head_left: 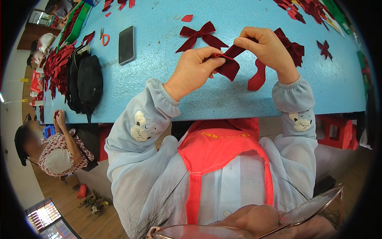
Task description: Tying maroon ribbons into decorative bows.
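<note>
Nearest cam: metal-frame glasses (314, 207), bottom edge. L to R from there: co-worker (57, 153) seated far L, patterned top, what's in their fingers too small to ID. Heap of dk-red pcs (57, 67) on blue tabletop (119, 91), green crate (80, 22) behind it, blk bag (91, 81) just R of heap. Then snips (105, 39) w/ orange-red handle, phone (127, 46) flat, screen dark.

Ctr: L hand (195, 71) pinching folded end of ribbon strip (229, 69), thumb on top, fingers curled under. Strip = dk-red/burgundy, velvety, soft sheen, wide, L end bent into a loop-like fold, rest running up-R to R hand. Held above tabletop btwn both hands, in front of torso w/ red apron (221, 145). Finished-looking bow (199, 36) on tabletop just beyond L hand: two loops, two tails, same color. R hand (264, 47) pinching strip's other end btwn thumb + index. Brighter red tail (257, 75) shows below R hand; can't tell what it's attached to. Right of R hand: bunched bows (293, 49), partly hidden; farther R, small bow (325, 49) lying apart. Red stool (338, 133) below tabletop edge, R.
</note>
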{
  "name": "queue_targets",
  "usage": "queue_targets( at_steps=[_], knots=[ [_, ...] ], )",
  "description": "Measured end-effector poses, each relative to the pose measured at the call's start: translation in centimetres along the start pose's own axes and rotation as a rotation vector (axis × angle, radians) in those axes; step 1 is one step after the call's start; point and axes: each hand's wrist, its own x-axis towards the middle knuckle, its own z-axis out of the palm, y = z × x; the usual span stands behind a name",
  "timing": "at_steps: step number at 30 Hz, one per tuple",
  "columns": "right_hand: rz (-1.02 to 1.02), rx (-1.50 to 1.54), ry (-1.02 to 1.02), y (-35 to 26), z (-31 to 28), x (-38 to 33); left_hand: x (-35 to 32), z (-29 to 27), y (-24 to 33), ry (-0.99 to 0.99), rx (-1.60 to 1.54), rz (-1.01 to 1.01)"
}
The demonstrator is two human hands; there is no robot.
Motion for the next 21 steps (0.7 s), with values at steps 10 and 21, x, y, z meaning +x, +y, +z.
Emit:
queue_targets(
  at_steps=[10, 21],
  knots=[
    [-0.091, 0.05, -0.07, -1.1, -2.0, -2.9, 0.3, -3.1, 0.4, 0.218, 1.083, 1.141],
    [0.245, 0.884, -0.017, 8.4, -3.4, -9.4, 0.5, 1.0, -3.6, -0.037, 0.78, 0.562]
  ],
)
